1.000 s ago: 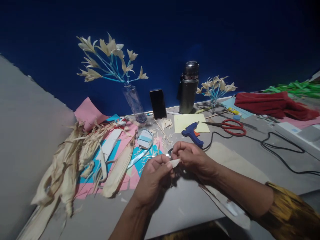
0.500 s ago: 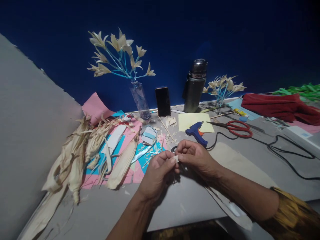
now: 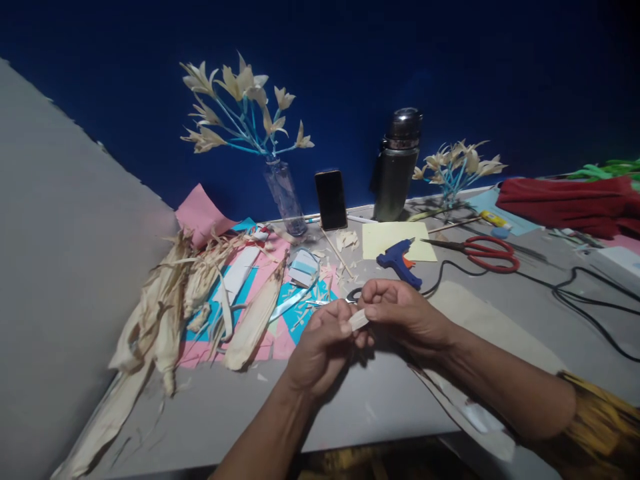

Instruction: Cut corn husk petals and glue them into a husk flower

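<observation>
A small pale piece of corn husk (image 3: 359, 320) is pinched between my two hands above the table. My left hand (image 3: 323, 343) grips its left end between thumb and fingers. At its right end, the thumb and fingers of my right hand (image 3: 400, 313) are closed on it. Just behind my fingers lies a small pair of scissors (image 3: 354, 294), partly hidden. Beyond my right hand rests a blue glue gun (image 3: 399, 260) by a yellow paper sheet. Dried corn husks (image 3: 256, 320) lie to the left on pink and blue paper.
Red-handled scissors (image 3: 493, 255) and a black cable (image 3: 560, 290) lie at right. Husk flowers stand in a glass bottle (image 3: 286, 193); a phone (image 3: 331, 200) and a steel flask (image 3: 397, 173) stand along the blue wall. A red cloth (image 3: 565, 203) lies at far right.
The view has shifted slightly, moving the scene in the picture. More of the husk piece now shows between my fingers, its face turned toward me. Both hands keep their grip.
</observation>
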A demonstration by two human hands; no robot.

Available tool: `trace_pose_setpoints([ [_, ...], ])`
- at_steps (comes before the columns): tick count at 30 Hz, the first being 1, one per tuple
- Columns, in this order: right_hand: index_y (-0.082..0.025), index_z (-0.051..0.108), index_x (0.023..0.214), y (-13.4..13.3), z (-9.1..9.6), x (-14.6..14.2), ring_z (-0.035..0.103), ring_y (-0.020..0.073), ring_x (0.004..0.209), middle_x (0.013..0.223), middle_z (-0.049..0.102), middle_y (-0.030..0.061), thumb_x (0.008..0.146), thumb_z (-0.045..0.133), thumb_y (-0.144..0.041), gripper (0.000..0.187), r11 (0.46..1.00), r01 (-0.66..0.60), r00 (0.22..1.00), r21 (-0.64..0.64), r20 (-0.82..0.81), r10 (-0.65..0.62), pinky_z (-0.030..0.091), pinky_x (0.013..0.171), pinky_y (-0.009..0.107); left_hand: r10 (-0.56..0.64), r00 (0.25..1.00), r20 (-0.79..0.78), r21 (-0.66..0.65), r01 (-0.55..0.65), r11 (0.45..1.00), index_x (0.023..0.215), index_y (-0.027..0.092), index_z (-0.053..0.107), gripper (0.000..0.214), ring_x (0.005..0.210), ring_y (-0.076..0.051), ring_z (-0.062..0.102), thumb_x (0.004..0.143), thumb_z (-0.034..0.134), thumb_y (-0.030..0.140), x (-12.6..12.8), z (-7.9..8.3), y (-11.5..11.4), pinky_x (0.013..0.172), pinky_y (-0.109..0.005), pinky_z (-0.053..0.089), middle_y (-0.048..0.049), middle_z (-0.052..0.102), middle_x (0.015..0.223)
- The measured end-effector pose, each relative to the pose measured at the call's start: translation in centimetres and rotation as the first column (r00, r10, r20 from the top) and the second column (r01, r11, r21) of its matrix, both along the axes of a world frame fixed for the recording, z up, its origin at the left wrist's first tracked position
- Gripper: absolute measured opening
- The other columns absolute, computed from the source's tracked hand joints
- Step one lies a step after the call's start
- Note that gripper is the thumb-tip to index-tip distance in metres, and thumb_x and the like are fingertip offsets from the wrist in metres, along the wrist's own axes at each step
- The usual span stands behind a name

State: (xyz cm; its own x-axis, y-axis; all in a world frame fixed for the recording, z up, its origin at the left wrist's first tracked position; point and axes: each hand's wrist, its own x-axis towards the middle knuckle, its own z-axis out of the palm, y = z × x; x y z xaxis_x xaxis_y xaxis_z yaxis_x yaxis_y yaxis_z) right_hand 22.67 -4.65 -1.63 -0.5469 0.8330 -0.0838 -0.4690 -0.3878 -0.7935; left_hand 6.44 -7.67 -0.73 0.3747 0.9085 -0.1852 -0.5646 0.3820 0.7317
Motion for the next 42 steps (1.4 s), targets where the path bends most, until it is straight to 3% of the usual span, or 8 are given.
trace_pose_setpoints([
  [4, -0.015, 0.058, 0.084, 0.2, -0.1, 0.0, 0.069, 0.0161, 0.055, 0.069, 0.072, 0.0039, 0.075, 0.086, -0.026, 0.03, 1.0, 0.016, 0.999, -0.016, -0.031, -0.017, 0.054, 0.05, 0.024, 0.002, 0.999, -0.049, -0.003, -0.002, 1.0, 0.076, 0.016, 0.064, 0.03, 0.065, -0.015, 0.058, 0.066, 0.083, 0.036, 0.0, -0.1, 0.0, 0.069, -0.029, 0.046, -0.0022, 0.062, 0.065],
  [10, -0.014, 0.06, 0.083, 0.1, -0.1, -0.1, 0.069, 0.0153, 0.056, 0.069, 0.068, 0.0015, 0.073, 0.087, -0.026, 0.032, 1.0, 0.003, 1.0, 0.011, -0.03, -0.003, 0.054, 0.052, 0.023, 0.013, 1.0, -0.003, 0.008, -0.013, 1.0, 0.064, 0.017, 0.057, 0.029, 0.062, -0.014, 0.056, 0.069, 0.082, 0.032, -0.1, -0.5, 0.0, 0.076, -0.031, 0.049, 0.0006, 0.056, 0.057],
  [16, -0.017, 0.059, 0.083, 0.3, -0.3, -0.3, 0.066, 0.0158, 0.059, 0.076, 0.068, 0.0014, 0.071, 0.089, -0.031, 0.035, 0.994, 0.107, 0.994, 0.011, -0.035, -0.107, 0.053, 0.054, 0.028, 0.084, 0.996, -0.035, -0.012, -0.085, 0.996, 0.083, 0.016, 0.063, 0.031, 0.065, -0.013, 0.058, 0.069, 0.084, 0.034, -0.1, -0.5, -0.1, 0.069, -0.028, 0.049, -0.0013, 0.063, 0.069],
  [21, -0.016, 0.062, 0.081, 0.6, -0.4, 0.0, 0.054, 0.0092, 0.058, 0.072, 0.062, -0.0018, 0.07, 0.087, -0.029, 0.03, 0.977, 0.207, 0.972, 0.049, 0.106, -0.211, 0.041, 0.057, 0.023, 0.229, 0.973, -0.016, -0.057, -0.23, 0.972, 0.074, 0.016, 0.058, 0.022, 0.059, -0.01, 0.052, 0.074, 0.079, 0.022, -0.1, -1.1, 0.5, 0.064, -0.024, 0.046, 0.0028, 0.056, 0.061],
  [24, -0.018, 0.063, 0.082, 0.9, -0.5, 0.3, 0.049, 0.0103, 0.058, 0.067, 0.057, -0.0041, 0.077, 0.079, -0.027, 0.019, 0.946, 0.255, 0.891, 0.2, 0.331, -0.31, 0.036, 0.057, 0.024, 0.271, 0.961, -0.051, -0.127, -0.275, 0.953, 0.07, 0.016, 0.054, 0.025, 0.058, -0.009, 0.05, 0.072, 0.078, 0.02, -0.8, -1.1, 1.0, 0.06, -0.023, 0.044, 0.0029, 0.054, 0.061],
  [28, -0.02, 0.064, 0.085, 1.3, -1.1, 0.8, 0.054, 0.017, 0.07, 0.076, 0.061, 0.0006, 0.079, 0.069, -0.02, 0.008, 0.8, -0.151, 0.551, 0.581, 0.721, -0.42, 0.038, 0.064, 0.029, 0.315, 0.939, -0.139, -0.143, -0.334, 0.932, 0.071, 0.015, 0.055, 0.023, 0.059, -0.01, 0.052, 0.07, 0.078, 0.02, -2.1, -0.6, 1.2, 0.058, -0.022, 0.044, 0.0019, 0.056, 0.064],
  [31, -0.019, 0.063, 0.094, 1.3, -1.9, 0.9, 0.057, 0.0224, 0.086, 0.092, 0.064, 0.0065, 0.08, 0.067, -0.018, 0.014, 0.656, -0.412, 0.357, 0.632, 0.775, -0.522, 0.039, 0.073, 0.032, 0.306, 0.933, -0.191, -0.125, -0.332, 0.935, 0.07, 0.015, 0.056, 0.023, 0.059, -0.01, 0.053, 0.07, 0.077, 0.022, -3.0, -0.2, 0.8, 0.058, -0.021, 0.044, 0.0012, 0.057, 0.064],
  [42, -0.017, 0.061, 0.106, 1.9, -2.8, 0.8, 0.059, 0.0248, 0.092, 0.101, 0.06, 0.0098, 0.089, 0.063, -0.024, 0.019, 0.637, -0.511, 0.286, 0.577, 0.813, -0.507, 0.041, 0.078, 0.033, 0.352, 0.893, -0.28, -0.031, -0.375, 0.927, 0.065, 0.017, 0.053, 0.021, 0.059, -0.012, 0.053, 0.072, 0.073, 0.023, -4.4, 0.2, -0.3, 0.058, -0.024, 0.043, 0.0022, 0.054, 0.061],
])
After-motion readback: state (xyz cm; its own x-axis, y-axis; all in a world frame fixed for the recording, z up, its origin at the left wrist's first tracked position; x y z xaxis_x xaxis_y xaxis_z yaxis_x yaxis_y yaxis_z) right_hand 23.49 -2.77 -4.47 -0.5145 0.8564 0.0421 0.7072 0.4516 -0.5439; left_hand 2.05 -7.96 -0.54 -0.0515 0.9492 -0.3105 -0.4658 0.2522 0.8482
